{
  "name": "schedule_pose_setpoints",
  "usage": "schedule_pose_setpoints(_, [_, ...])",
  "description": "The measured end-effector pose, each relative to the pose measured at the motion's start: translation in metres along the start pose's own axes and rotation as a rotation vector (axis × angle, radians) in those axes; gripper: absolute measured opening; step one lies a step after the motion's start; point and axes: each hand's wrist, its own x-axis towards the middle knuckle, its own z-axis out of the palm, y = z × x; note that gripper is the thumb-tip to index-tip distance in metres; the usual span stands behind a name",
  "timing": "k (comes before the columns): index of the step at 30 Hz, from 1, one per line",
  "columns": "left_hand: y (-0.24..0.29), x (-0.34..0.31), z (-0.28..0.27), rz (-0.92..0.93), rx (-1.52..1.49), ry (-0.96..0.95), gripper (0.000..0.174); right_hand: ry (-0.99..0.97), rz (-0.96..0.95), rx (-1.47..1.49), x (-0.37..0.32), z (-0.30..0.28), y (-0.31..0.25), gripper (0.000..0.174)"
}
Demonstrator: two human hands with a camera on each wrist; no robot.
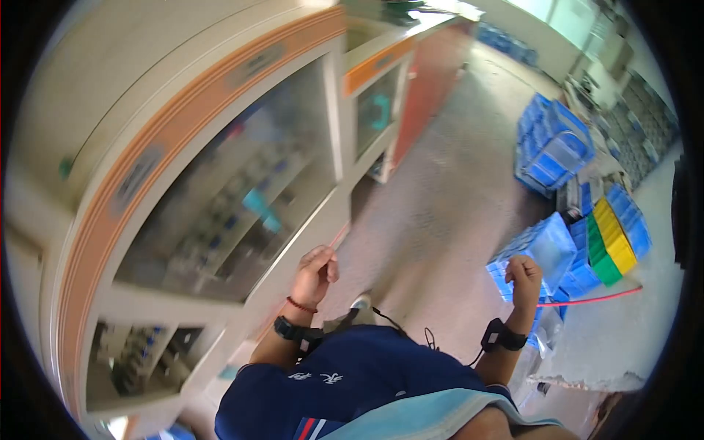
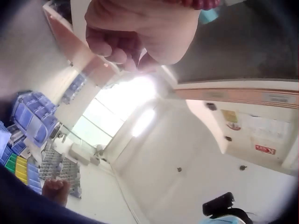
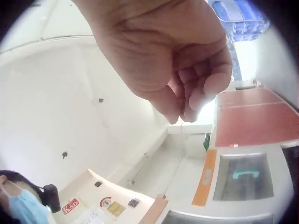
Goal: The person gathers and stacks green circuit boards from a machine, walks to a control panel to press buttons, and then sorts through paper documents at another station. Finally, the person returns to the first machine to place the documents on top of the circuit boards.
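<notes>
My left hand (image 1: 314, 279) hangs in front of my body with its fingers loosely curled and nothing in them. It is nearest to the glass-fronted cabinet (image 1: 334, 242) on the left, which has an orange trim band and a turquoise handle (image 1: 262, 210). On the other side, my right hand (image 1: 523, 280) is held out, also loosely curled and holding nothing. In the head view it overlaps a pale blue crate (image 1: 546, 246). The right wrist view shows the fingers (image 3: 218, 81) bent with their tips close to the thumb.
Blue crates (image 1: 554, 147) stand along the right, with a green and a yellow bin (image 1: 614, 233) among them. A pale slab-like surface (image 1: 601, 345) juts out at the lower right. A red-sided cabinet (image 1: 433, 81) lines the left of the aisle floor (image 1: 440, 183).
</notes>
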Motion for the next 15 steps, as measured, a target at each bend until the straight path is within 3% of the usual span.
schedule_pose_setpoints(3, [-0.004,0.104,0.052,-0.126,0.096,-0.095,0.018,0.096,0.027,-0.050,0.040,-0.034,-0.005,0.012])
schedule_pose_setpoints(7, [-0.023,0.232,0.119,-0.298,0.141,-0.293,0.018,0.514,0.212,-0.204,0.069,-0.094,0.017,0.018])
schedule_pose_setpoints(9, [-0.041,0.290,0.151,-0.288,0.206,-0.338,0.019,0.593,0.189,-0.310,0.085,-0.122,0.034,0.023])
schedule_pose_setpoints(11, [-0.058,0.335,0.170,-0.213,0.344,-0.391,0.020,0.630,0.190,-0.225,0.112,-0.161,0.075,0.022])
schedule_pose_setpoints(12, [-0.068,0.357,0.181,-0.128,0.404,-0.398,0.021,0.550,0.110,-0.198,0.128,-0.231,0.148,0.018])
schedule_pose_setpoints(14, [-0.078,0.385,0.200,-0.216,0.249,-0.375,0.022,0.619,0.361,-0.617,0.206,-0.170,0.096,0.035])
schedule_pose_setpoints(15, [-0.069,0.394,0.191,-0.162,0.244,-0.280,0.022,0.510,0.338,-0.614,0.258,-0.157,0.109,0.035])
